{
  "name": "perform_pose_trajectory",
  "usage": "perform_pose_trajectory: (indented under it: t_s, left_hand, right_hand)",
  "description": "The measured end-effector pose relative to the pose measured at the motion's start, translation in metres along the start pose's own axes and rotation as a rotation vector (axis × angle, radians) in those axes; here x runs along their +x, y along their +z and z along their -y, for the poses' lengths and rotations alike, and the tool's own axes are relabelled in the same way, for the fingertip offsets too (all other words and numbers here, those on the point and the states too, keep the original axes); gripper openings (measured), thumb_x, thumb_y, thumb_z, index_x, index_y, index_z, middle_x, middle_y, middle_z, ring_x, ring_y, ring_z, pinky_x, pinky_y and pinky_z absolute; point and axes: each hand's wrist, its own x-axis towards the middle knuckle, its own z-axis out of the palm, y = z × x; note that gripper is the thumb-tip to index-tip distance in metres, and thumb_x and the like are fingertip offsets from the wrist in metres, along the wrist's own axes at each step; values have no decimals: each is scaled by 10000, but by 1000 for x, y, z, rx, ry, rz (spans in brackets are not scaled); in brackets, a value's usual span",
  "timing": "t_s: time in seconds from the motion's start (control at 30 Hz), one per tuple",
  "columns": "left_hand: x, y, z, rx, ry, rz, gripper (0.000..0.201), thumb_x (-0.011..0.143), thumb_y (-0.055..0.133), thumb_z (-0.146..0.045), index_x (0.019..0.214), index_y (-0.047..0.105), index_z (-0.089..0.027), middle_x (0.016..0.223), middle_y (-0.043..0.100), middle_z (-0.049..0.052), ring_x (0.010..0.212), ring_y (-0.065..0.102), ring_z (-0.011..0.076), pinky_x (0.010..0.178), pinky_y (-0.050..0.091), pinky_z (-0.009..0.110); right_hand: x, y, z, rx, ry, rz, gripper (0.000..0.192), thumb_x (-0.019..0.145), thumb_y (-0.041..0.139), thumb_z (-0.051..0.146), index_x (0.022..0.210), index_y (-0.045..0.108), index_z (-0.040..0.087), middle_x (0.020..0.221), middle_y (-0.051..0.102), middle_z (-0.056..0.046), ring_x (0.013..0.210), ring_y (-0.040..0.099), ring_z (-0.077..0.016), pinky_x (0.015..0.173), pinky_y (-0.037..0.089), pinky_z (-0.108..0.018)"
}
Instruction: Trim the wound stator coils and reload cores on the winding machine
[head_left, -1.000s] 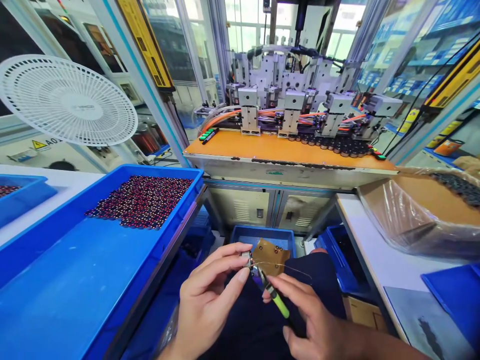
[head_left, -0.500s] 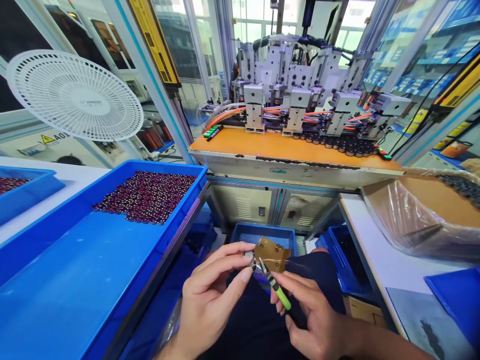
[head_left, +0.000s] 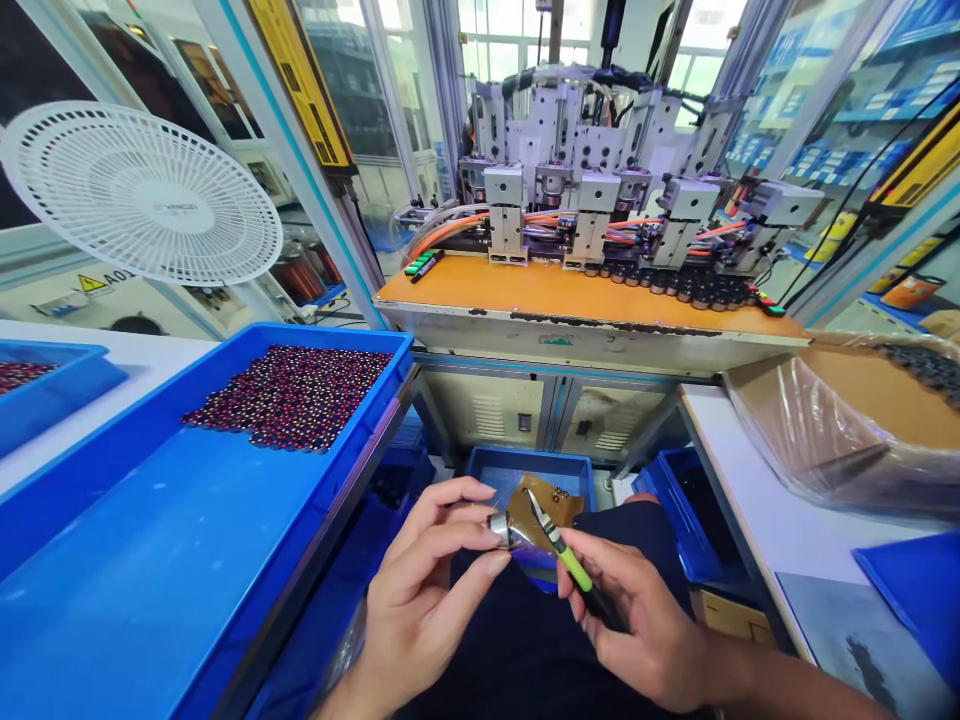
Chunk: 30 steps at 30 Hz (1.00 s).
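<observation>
- Our left hand (head_left: 431,590) pinches a small metal cylinder (head_left: 498,527) over the lap, end turned toward the tool for access
- Our right hand (head_left: 645,625) closes on green-handled tweezers (head_left: 564,553), tips beside the cylinder, above a brown card (head_left: 551,503)

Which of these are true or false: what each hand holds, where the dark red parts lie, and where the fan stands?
1. The left hand pinches a small silver cylindrical part. True.
2. The right hand holds a red screwdriver. False: it holds green-handled tweezers.
3. The small dark red parts fill the whole large blue plastic tray. False: they cover only its far end.
4. The white round fan grille stands at the left. True.
5. The orange machine table lies beyond the hands. True.
</observation>
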Motion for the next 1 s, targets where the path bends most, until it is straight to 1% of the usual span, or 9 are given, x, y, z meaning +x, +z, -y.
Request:
perform_pose_trajectory:
  t_s: [0.1,0.17,0.3,0.4,0.57,0.8,1.0]
  left_hand:
    - [0,3,1,-99,20,-34,505,753,656,96,1096,563,-262,1122,660,46,1084,668,185,912,595,323]
    - [-1,4,2,-118,23,-51,552,741,643,122,1118,525,-264,1108,669,37,1041,691,178,906,603,329]
    - [-3,5,2,-95,36,-48,587,729,624,153,1139,511,-251,1093,696,32,1059,697,192,942,598,361]
    - [-5,4,2,-93,29,-40,591,726,615,165,1138,513,-246,1105,707,29,1070,699,193,957,595,360]
    - [-6,4,1,-110,3,-34,565,737,603,161,1120,528,-247,1105,718,18,1061,711,187,955,602,348]
    - [-7,3,-1,-117,-41,-35,525,754,609,141,1100,545,-249,1108,731,16,1059,716,174,931,611,299]
    - [-7,3,0,-126,-64,-40,517,755,619,130,1094,553,-254,1107,740,10,1056,718,169,927,609,287]
  right_hand:
    - [-6,-5,6,38,10,41,836,748,519,-19,1458,391,403,1027,581,-33,793,570,-109,718,516,-274]
    - [-9,-9,11,60,-11,75,854,750,535,-29,1467,375,407,1067,582,-42,841,594,-122,765,531,-302]
    - [-11,-13,22,114,-33,144,796,820,581,8,1469,359,412,1154,568,-61,991,610,-164,903,524,-390]
    - [-10,-14,26,155,-42,175,758,857,592,48,1477,341,405,1181,559,-71,1041,603,-178,946,507,-420]
    - [-7,-12,29,202,-44,212,744,859,575,58,1486,333,378,1164,559,-78,1009,604,-178,912,517,-416]
    - [-1,-10,35,241,-38,226,713,876,611,101,1463,363,420,1096,550,-43,886,572,-126,834,519,-349]
    - [-2,-10,30,277,-2,226,780,848,629,59,1471,345,432,1068,556,-34,835,551,-102,761,503,-286]
